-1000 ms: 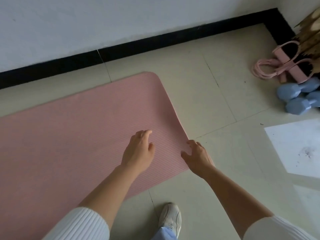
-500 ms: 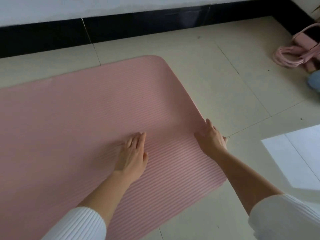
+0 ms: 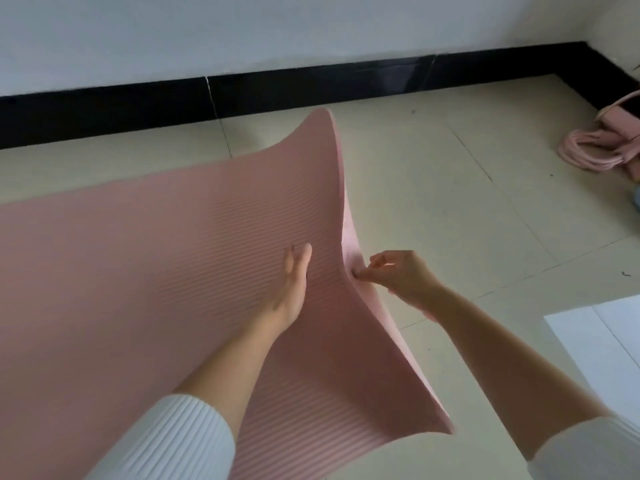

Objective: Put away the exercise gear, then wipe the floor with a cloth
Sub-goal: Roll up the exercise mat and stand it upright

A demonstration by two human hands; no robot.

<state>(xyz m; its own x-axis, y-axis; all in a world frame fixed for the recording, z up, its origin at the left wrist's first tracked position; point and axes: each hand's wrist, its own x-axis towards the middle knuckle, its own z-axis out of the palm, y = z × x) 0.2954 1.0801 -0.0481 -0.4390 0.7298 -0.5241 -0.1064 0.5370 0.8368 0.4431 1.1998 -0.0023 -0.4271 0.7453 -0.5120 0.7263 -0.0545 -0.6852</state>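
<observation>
I am putting the gear away: my right hand (image 3: 401, 278) pinches the raised end of the pink mat (image 3: 138, 289) on the floor (image 3: 450, 202), my left hand (image 3: 291, 289) lies flat against it, and next I should curl this end inward into a tight roll.

The floor (image 3: 433, 202) is pale beige tile with thin dark joints, edged by a black skirting board (image 3: 311, 84) under the white wall (image 3: 242, 36). A ribbed pink mat (image 3: 121, 271) lies flat on it across the left, its right end raised off the tiles. A coil of pink cord (image 3: 588, 152) lies at the far right, well apart from the mat, and a bright white patch (image 3: 602, 341) shows lower right.
</observation>
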